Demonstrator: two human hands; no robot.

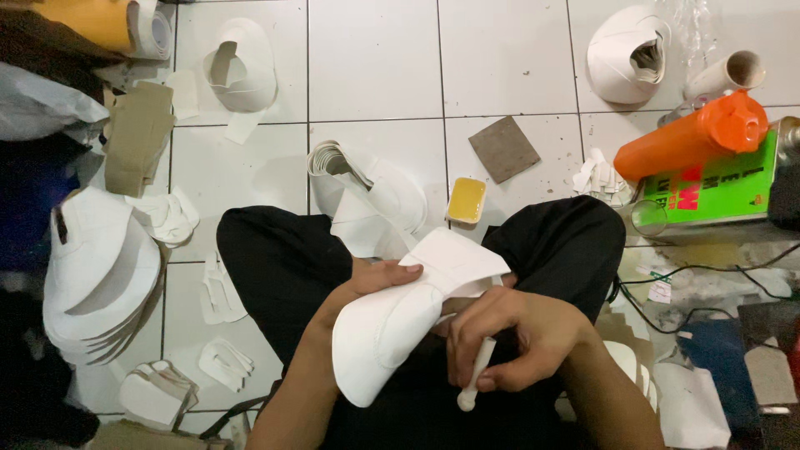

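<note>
I sit cross-legged on a white tiled floor in black trousers. My left hand (379,279) grips a white cap piece (392,329), a curved brim with a folded panel, held over my lap. My right hand (521,333) is closed around a small white brush-like stick (477,377) that points down beside the cap piece. A small yellow tub of glue (467,200) stands on the floor just beyond my knees.
Stacks of white cap parts lie at left (100,275), top centre (242,67) and top right (625,54). A green tin can (717,187), an orange bottle (692,137), a brown square pad (504,148) and cables are at right.
</note>
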